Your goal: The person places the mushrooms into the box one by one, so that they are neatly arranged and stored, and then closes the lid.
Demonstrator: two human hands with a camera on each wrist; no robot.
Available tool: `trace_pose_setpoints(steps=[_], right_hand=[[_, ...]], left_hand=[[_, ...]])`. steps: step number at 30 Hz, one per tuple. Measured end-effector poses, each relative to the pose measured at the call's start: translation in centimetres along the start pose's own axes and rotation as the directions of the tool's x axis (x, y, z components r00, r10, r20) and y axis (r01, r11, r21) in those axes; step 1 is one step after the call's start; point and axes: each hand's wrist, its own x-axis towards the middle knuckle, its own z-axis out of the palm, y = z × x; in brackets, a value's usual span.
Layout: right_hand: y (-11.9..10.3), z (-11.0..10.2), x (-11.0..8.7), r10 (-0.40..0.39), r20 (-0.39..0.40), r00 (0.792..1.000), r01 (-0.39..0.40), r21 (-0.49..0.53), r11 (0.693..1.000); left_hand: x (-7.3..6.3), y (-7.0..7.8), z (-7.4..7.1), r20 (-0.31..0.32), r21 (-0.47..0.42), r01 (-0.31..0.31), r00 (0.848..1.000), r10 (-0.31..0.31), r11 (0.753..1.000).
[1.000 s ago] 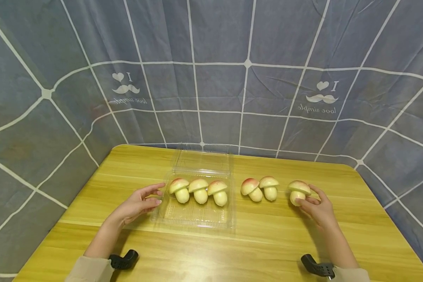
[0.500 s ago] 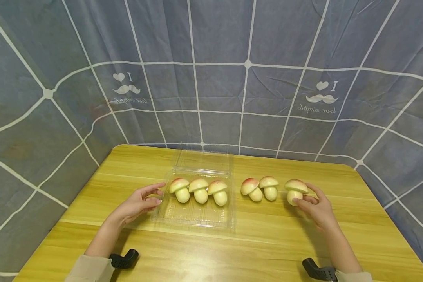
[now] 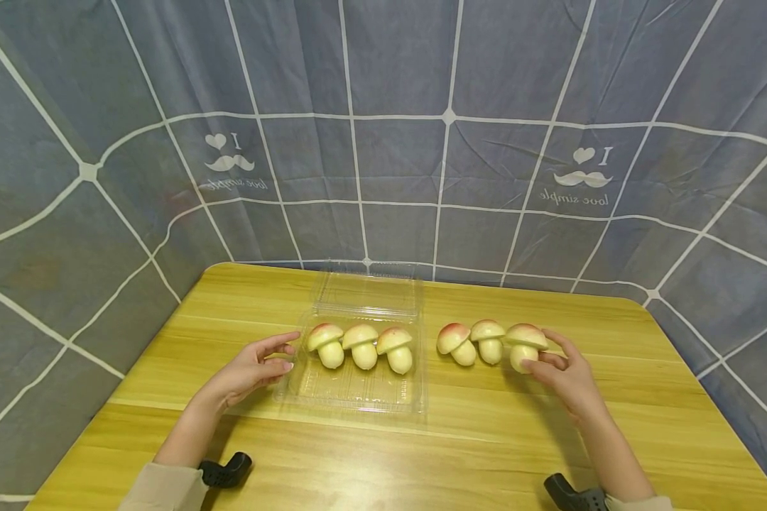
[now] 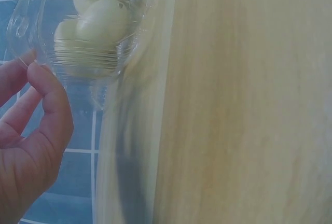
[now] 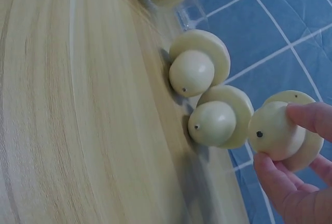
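My right hand (image 3: pixel 572 380) holds a toy mushroom (image 3: pixel 524 341) with a pale yellow stem and a reddish cap, thumb on the stem and fingers at the cap's right side. In the right wrist view this mushroom (image 5: pixel 277 133) overlaps the edge of a neighbouring mushroom (image 5: pixel 215 117). Two more mushrooms lie to its left, one (image 3: pixel 488 341) close beside it and another (image 3: pixel 458 343) further left. My left hand (image 3: pixel 249 372) rests at the left rim of a clear plastic box (image 3: pixel 358 406), thumb and forefinger apart. Three mushrooms (image 3: pixel 361 345) lie in a row inside the box.
The hinged lid (image 3: pixel 366 292) of the box lies folded back toward the far table edge. Under everything is a wood-grain table (image 3: pixel 486 447). A grey-blue curtain (image 3: pixel 396 156) with white lines hangs behind and at both sides.
My right hand has moved left with its mushroom, from a gap away to close beside the two mushrooms on the table. The left hand and the box have stayed in place.
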Motion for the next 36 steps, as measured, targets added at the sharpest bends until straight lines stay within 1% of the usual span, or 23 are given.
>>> trace_pose_setpoints(steps=[12,23,30,34,36], right_hand=[[-0.9,1.3,-0.5,-0.002,0.017,1.000,0.003,-0.061,0.998],[-1.2,2.5,-0.6,-0.003,0.044,0.999,0.005,-0.062,0.998],[-1.6,3.3,-0.6,-0.012,0.079,0.997,0.016,-0.050,0.999],[-1.8,3.9,-0.6,-0.016,0.098,0.995,0.020,-0.040,0.999],[-2.0,4.1,-0.6,-0.023,0.110,0.994,0.025,-0.016,1.000]], left_hand=[[0.0,-0.2,-0.1,0.004,0.004,-0.003,1.000,0.003,1.000],[0.0,-0.2,0.0,-0.001,-0.002,0.003,1.000,-0.003,1.000],[0.0,-0.1,0.0,-0.003,-0.013,0.004,1.000,-0.004,1.000],[0.0,-0.1,0.0,-0.004,-0.008,0.004,1.000,-0.004,1.000],[0.0,0.0,0.0,-0.008,-0.004,0.009,1.000,-0.009,1.000]])
